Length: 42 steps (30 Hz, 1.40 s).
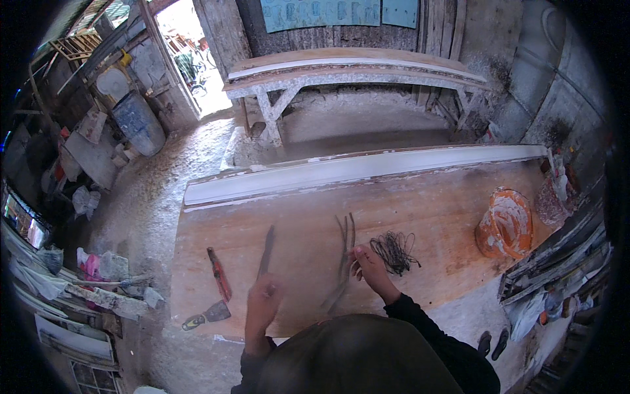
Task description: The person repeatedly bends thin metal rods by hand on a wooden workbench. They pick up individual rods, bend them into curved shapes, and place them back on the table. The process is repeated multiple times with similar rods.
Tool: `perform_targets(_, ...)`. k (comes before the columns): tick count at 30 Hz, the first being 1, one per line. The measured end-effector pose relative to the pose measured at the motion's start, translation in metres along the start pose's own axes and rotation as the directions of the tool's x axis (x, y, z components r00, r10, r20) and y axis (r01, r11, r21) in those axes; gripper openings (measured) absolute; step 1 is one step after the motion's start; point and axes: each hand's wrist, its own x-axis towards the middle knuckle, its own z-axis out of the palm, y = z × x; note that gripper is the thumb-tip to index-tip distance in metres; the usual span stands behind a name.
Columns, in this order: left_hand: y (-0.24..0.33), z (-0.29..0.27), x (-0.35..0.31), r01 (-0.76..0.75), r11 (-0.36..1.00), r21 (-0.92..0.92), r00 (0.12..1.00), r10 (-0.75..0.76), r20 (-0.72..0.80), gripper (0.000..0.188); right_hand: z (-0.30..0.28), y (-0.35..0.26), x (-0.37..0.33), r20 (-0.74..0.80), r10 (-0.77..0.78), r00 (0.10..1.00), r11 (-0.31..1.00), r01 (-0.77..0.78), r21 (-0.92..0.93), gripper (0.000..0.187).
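Note:
My left hand (263,301) is closed at the near side of the wooden table (433,210). A dark, narrow, blade-like strip (267,249) sticks out from its far side and seems to be in its grip. Over the table's middle my right hand (369,268) has its fingers curled together. Several thin dark strips (345,238) run beside and behind those fingers; whether they are held, I cannot tell. Just right of this hand lies a loose coil of black cord (395,253). Left of my left hand are a red-handled tool (220,276) and a putty knife (209,315).
A long white moulding (361,168) lies along the table's far edge. At the right end stands an orange bucket (504,224) smeared with white. Beyond is a bench (354,77) bearing another long strip. A blue drum (139,123) stands near the doorway, and slippers (492,343) lie on the floor.

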Motion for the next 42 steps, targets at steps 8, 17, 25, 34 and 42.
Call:
perform_targets(8,0.014,0.023,0.005,-0.255,0.890,0.377,0.936,0.130,0.328,0.010,-0.018,-0.036,-0.012,0.666,0.028,0.746,0.899,-0.310,0.309,0.062)
perform_targets(17,0.005,0.017,0.007,-0.286,0.854,0.434,0.955,0.213,0.208,0.008,-0.004,-0.045,-0.035,0.657,0.048,0.753,0.997,-0.001,-0.071,0.037)
perform_targets(25,0.012,0.007,0.011,-0.214,0.893,0.395,0.973,0.160,0.165,0.012,-0.019,-0.044,-0.036,0.572,0.115,0.812,0.950,0.078,-0.302,0.027)
perform_targets(34,-0.005,-0.011,0.013,-0.180,0.953,0.244,0.978,0.148,0.145,0.013,-0.055,-0.061,-0.038,0.334,0.079,0.939,0.981,-0.132,0.139,0.027)
perform_targets(42,-0.037,0.003,0.011,-0.129,0.946,0.296,0.989,0.100,0.110,0.012,-0.058,-0.074,-0.037,0.145,-0.133,0.980,0.757,0.006,0.653,0.024)
